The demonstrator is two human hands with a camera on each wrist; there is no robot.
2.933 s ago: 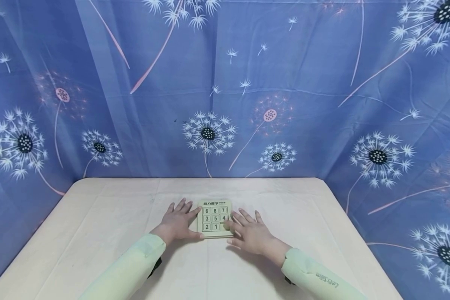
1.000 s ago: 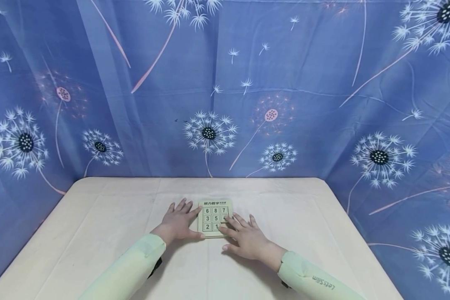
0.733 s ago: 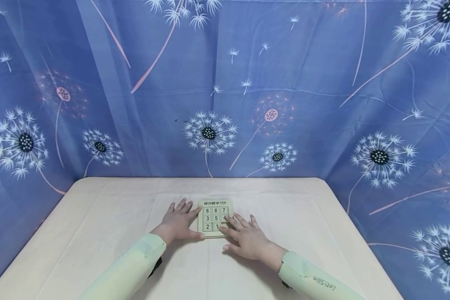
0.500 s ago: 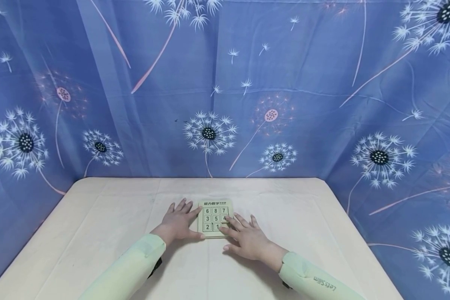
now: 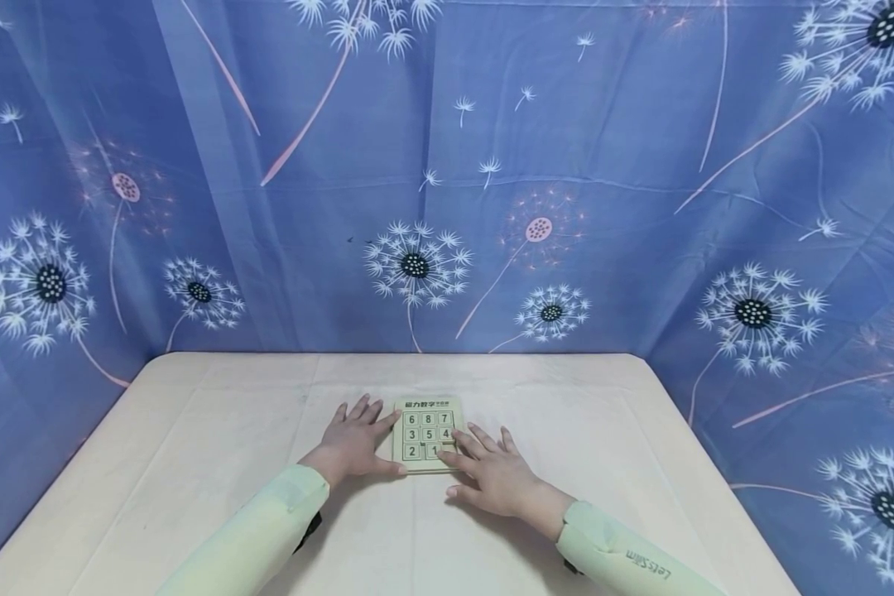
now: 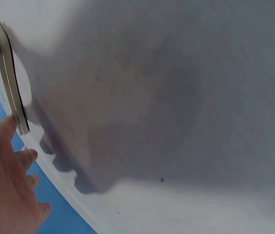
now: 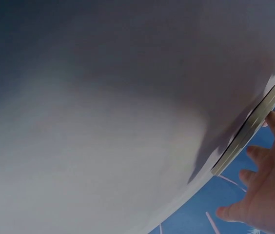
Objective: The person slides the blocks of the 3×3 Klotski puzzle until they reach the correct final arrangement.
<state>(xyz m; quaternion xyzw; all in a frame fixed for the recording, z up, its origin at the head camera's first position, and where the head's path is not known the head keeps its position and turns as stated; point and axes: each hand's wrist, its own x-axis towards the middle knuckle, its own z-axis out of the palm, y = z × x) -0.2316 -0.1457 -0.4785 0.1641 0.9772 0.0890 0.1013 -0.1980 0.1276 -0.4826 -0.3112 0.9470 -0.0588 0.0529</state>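
Observation:
A pale green sliding number puzzle lies flat on the table, its tiles reading 6 8 7, 3 5 4 and 2 1 from the top row down. Spread wide, my left hand braces the puzzle's left side with index fingertip and thumb. My right hand reaches in from the right, index fingertip on the edge of the 1 tile, which sits apart from the 2 tile. Its middle fingertip is at the 4 tile. Both wrist views show the puzzle's side edge beside the fingers.
The table has a cream cover with rounded far corners. Blue curtains printed with dandelions stand behind it and along both sides. Pale green sleeves cover both forearms.
Since the earliest frame, my right hand shifted down and left, bringing its index finger to the 1 tile. In the last half second the tile slid slightly right with it. My left hand stayed put.

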